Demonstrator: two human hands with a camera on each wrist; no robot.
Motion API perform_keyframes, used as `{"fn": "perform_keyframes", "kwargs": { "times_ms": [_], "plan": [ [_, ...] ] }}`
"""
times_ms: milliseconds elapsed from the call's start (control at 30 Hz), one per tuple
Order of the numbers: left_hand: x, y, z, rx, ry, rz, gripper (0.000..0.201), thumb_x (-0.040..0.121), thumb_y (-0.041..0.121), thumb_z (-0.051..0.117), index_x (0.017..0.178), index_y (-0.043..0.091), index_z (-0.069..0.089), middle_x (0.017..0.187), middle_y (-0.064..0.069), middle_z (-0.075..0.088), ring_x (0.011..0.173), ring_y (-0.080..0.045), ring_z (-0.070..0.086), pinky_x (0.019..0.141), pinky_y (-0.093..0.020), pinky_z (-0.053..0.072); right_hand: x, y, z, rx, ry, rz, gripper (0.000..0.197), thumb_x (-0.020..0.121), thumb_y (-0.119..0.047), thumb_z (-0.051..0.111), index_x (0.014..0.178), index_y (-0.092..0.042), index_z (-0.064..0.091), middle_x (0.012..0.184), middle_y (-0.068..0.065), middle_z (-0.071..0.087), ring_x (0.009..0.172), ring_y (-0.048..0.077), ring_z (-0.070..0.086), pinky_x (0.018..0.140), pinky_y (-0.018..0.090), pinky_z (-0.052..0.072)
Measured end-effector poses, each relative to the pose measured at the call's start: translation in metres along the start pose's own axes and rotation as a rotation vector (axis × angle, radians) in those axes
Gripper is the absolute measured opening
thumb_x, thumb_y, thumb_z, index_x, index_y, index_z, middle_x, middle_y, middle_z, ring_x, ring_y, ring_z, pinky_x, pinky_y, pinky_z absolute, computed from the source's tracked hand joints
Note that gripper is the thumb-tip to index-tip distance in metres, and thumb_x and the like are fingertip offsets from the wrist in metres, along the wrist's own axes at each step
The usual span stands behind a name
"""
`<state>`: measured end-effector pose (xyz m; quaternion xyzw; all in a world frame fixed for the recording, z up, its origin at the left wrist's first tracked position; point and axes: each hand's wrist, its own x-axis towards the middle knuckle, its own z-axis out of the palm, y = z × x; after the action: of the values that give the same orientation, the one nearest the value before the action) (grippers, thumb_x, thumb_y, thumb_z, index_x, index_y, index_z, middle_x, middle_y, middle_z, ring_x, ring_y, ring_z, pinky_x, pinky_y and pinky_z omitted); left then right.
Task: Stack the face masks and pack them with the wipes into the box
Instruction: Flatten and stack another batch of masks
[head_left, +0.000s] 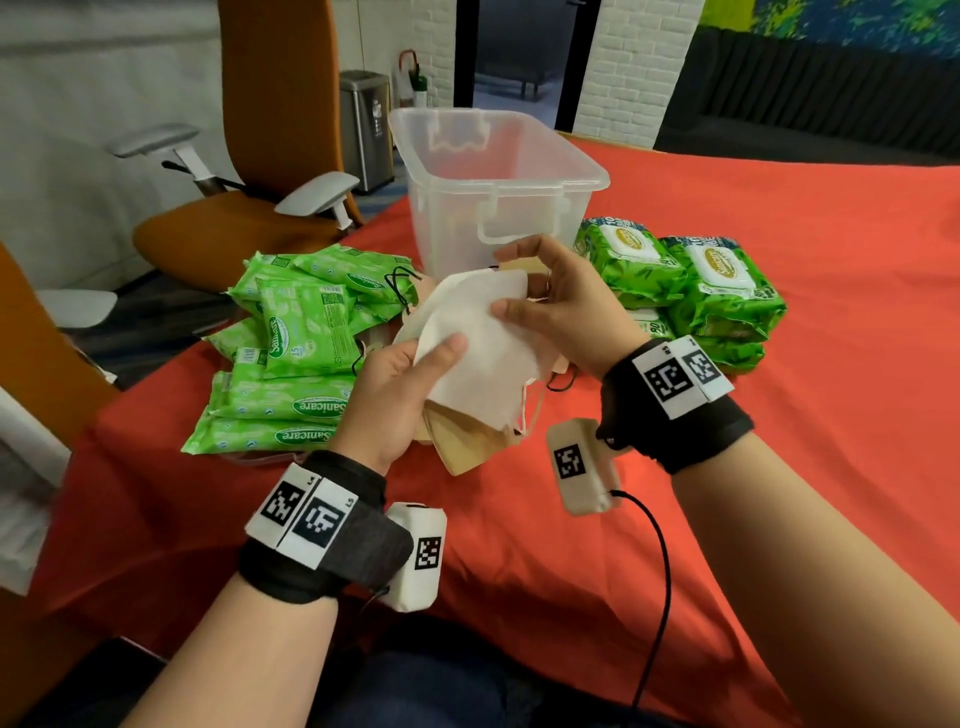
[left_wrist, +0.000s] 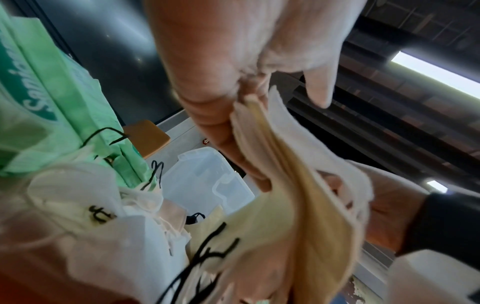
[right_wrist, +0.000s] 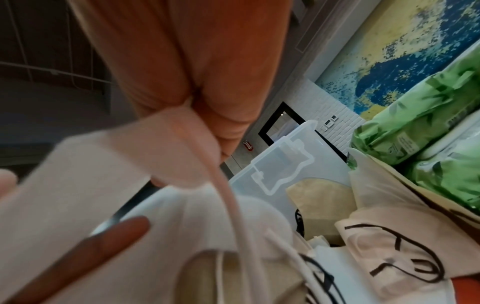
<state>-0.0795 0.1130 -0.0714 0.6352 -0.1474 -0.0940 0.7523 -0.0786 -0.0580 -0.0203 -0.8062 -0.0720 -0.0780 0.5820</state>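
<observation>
Above the red-clothed surface (head_left: 727, 467), left hand (head_left: 395, 395) grips a stack of white and beige fabric face masks (head_left: 483, 364); right hand (head_left: 561, 306) pinches the top mask, near the clear plastic box (head_left: 519, 171); green wipes packs (head_left: 291, 364) alongside.

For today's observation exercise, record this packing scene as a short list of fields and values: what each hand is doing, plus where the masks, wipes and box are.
left hand: grips a stack of face masks, thumb on the white top one
right hand: pinches the far edge of the top mask
loose masks: heaped on the red tablecloth beneath the hands
small wipe packs: piled to the left of the masks
large wipe packs: stacked to the right
box: clear plastic, open, behind the masks; contents unclear
</observation>
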Motion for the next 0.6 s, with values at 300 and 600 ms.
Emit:
{"fn": "perform_keyframes", "kwargs": {
  "times_ms": [300, 600],
  "plan": [
    [0.001, -0.009, -0.002, 0.152, 0.021, 0.101, 0.021, 0.082, -0.001, 0.064, 0.084, 0.020, 0.067, 0.071, 0.016, 0.071, 0.073, -0.003, 0.068, 0.070, -0.021, 0.055, 0.011, 0.010, 0.007, -0.228, 0.104, 0.038, 0.054, 0.078, -0.019, 0.073, 0.127, -0.013, 0.051, 0.091, 0.012, 0.055, 0.078, 0.024, 0.054, 0.068, 0.026, 0.048],
    [0.003, -0.006, -0.007, 0.123, 0.119, 0.227, 0.077, 0.076, -0.010, 0.067, 0.121, 0.045, 0.037, 0.123, 0.011, 0.054, 0.105, -0.008, 0.060, 0.089, -0.030, 0.050, 0.006, 0.005, 0.005, -0.117, 0.168, -0.128, 0.017, 0.061, -0.024, 0.077, 0.064, -0.033, 0.063, 0.082, 0.009, 0.062, 0.076, 0.019, 0.058, 0.075, 0.035, 0.048]
  ]
}}
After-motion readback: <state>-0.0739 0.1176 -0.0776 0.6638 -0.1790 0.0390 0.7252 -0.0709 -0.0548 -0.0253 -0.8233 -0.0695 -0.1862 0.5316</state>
